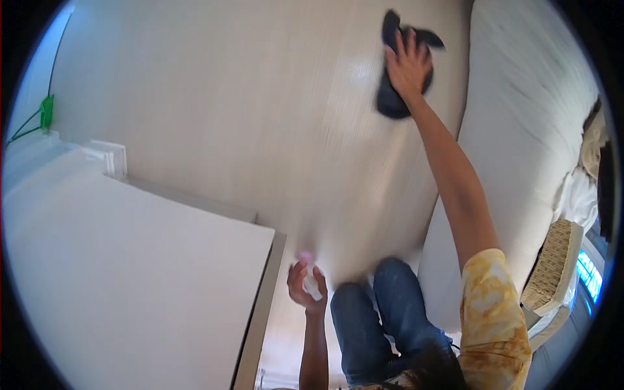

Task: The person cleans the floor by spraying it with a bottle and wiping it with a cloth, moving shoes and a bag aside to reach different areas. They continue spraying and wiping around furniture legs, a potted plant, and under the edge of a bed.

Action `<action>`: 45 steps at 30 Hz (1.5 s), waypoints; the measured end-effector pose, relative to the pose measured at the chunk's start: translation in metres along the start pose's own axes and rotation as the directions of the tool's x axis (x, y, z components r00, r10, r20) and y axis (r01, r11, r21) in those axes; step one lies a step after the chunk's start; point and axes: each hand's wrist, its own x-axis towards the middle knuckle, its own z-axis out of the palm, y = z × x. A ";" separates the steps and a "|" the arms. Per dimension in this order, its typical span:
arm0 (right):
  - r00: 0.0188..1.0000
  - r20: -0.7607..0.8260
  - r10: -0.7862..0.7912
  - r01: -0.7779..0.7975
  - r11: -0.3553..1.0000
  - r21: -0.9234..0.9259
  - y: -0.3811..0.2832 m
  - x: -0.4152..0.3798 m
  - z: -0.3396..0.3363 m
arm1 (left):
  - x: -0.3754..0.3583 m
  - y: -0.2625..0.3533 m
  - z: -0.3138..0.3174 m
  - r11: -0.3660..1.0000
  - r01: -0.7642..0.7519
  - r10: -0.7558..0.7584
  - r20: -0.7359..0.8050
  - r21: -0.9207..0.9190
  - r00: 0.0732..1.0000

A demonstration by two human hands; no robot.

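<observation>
Near my view's lower edge are two faded blue denim legs (374, 312); beside them, the left hand (307, 286) curls its fingers around a pale, pink-tipped object (313, 285), blurred. Farther out, I see the right hand (408, 65), fingers spread, flat on a crumpled black cloth (392, 103) atop the streaked, pale wood-look floor (227, 97).

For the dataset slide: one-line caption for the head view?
Right hand pressed on a dark cloth on the floor, left hand holding a small bottle-like object.
</observation>
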 end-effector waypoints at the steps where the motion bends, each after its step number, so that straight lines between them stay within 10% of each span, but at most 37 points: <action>1: 0.998 -0.034 -0.056 0.055 0.998 -0.029 -0.033 0.005 0.003 | -0.001 0.000 -0.001 1.000 0.017 -0.016 0.020 -0.013 1.000; 6: 0.786 0.209 -0.582 0.474 0.784 0.402 -0.164 -0.126 -0.081 | -0.010 -0.006 -0.011 0.888 0.356 -0.334 0.124 -0.290 0.934; 9: 0.543 0.270 -0.795 0.343 0.504 0.793 -0.103 -0.235 -0.134 | -0.009 -0.002 -0.018 0.736 0.534 -0.480 0.236 -0.415 0.845; 11: 0.468 0.573 -0.673 0.178 0.707 0.685 -0.033 -0.230 -0.157 | -0.017 -0.011 -0.017 0.695 0.536 -0.477 0.251 -0.478 0.842; 12: 0.745 0.406 -0.529 0.274 0.799 0.536 0.007 -0.247 -0.129 | -0.021 -0.014 -0.020 0.693 0.535 -0.458 0.279 -0.483 0.844; 14: 0.943 0.260 -0.209 0.159 0.966 0.203 0.047 -0.191 -0.094 | -0.029 -0.025 -0.016 0.668 0.513 -0.443 0.266 -0.539 0.856; 18: 0.976 0.002 0.217 -0.216 0.973 -0.079 -0.011 -0.061 -0.019 | -0.028 -0.023 -0.022 0.656 0.492 -0.426 0.257 -0.573 0.867; 21: 0.987 0.093 -0.133 0.119 0.983 0.138 -0.123 -0.079 -0.039 | -0.019 -0.022 -0.016 0.698 0.437 -0.396 0.203 -0.568 0.896; 25: 0.626 0.339 -0.702 0.507 0.697 0.508 -0.140 -0.236 -0.122 | -0.016 -0.011 -0.018 0.632 0.540 -0.517 0.217 -0.556 0.828; 28: 0.327 0.281 -0.902 0.375 0.397 0.838 -0.040 -0.281 -0.146 | -0.026 -0.016 -0.025 0.713 0.500 -0.467 0.197 -0.492 0.862; 30: 0.278 0.428 -0.860 0.451 0.510 0.732 0.001 -0.220 -0.135 | -0.032 -0.014 -0.035 0.753 0.463 -0.445 0.156 -0.467 0.882; 32: 0.573 0.347 -0.743 0.551 0.662 0.508 0.028 -0.150 -0.097 | -0.050 -0.013 -0.052 0.765 0.501 -0.495 0.129 -0.405 0.859; 35: 0.930 0.111 -0.351 0.304 0.902 0.305 0.018 -0.035 -0.046 | -0.076 -0.014 -0.065 0.754 0.542 -0.549 0.096 -0.371 0.830; 38: 0.997 0.066 -0.042 0.037 0.996 0.081 -0.077 -0.021 -0.013 | -0.092 -0.010 -0.053 0.732 0.586 -0.599 0.080 -0.347 0.796; 42: 0.814 0.235 -0.531 0.429 0.823 0.371 -0.167 -0.155 -0.095 | -0.090 -0.008 -0.035 0.743 0.558 -0.571 0.084 -0.370 0.817; 44: 0.475 0.270 -0.838 0.598 0.532 0.600 -0.153 -0.231 -0.125 | -0.087 -0.006 -0.033 0.747 0.555 -0.560 0.104 -0.366 0.822; 45: 0.352 0.011 -0.936 0.651 0.253 0.716 -0.132 -0.258 -0.119 | -0.087 -0.005 -0.034 0.754 0.543 -0.555 0.083 -0.369 0.828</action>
